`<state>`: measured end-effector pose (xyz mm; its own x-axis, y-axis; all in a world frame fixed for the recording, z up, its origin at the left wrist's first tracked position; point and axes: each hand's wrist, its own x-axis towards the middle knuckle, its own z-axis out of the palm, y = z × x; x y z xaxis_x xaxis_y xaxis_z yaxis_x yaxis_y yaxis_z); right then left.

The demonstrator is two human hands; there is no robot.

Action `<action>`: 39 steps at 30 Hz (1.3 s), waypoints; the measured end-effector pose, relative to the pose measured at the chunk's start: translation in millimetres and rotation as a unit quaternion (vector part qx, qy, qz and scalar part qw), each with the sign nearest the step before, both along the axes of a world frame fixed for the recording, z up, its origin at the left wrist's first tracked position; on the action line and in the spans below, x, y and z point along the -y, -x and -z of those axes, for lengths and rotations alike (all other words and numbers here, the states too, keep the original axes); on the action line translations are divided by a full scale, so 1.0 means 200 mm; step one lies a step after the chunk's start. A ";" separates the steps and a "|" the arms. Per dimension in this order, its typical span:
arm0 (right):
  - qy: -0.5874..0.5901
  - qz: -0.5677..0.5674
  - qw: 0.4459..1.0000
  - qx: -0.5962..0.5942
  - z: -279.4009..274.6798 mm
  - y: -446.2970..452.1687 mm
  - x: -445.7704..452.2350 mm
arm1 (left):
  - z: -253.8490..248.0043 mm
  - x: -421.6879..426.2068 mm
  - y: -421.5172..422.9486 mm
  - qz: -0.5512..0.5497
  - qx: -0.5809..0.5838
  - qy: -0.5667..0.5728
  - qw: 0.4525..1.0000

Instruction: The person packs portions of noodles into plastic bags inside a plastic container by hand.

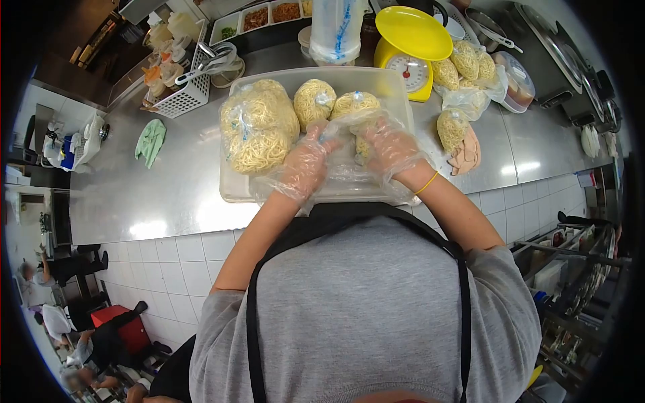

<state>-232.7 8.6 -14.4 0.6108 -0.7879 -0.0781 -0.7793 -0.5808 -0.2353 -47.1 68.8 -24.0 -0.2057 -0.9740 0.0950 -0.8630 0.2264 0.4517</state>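
Both my hands wear clear plastic gloves over a translucent tray. Between them stretches a thin clear plastic bag, its edges hard to separate from the gloves. My left hand is closed on the bag's left side, fingers pointing away from me. On the other side, my right hand grips the bag, beside a bagged noodle portion that it partly hides. A large bag of noodles fills the tray's left part. Another noodle bundle sits at the tray's back.
Behind the tray stand a yellow scale and a roll of plastic bags. More noodle bags lie right, near a pinkish cloth. A green cloth and white basket are left. Other people are at far left.
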 end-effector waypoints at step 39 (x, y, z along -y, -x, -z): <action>-0.190 0.120 0.606 0.763 -0.48 0.35 0.25 | 0.03 0.03 0.01 -0.083 0.005 -0.088 0.993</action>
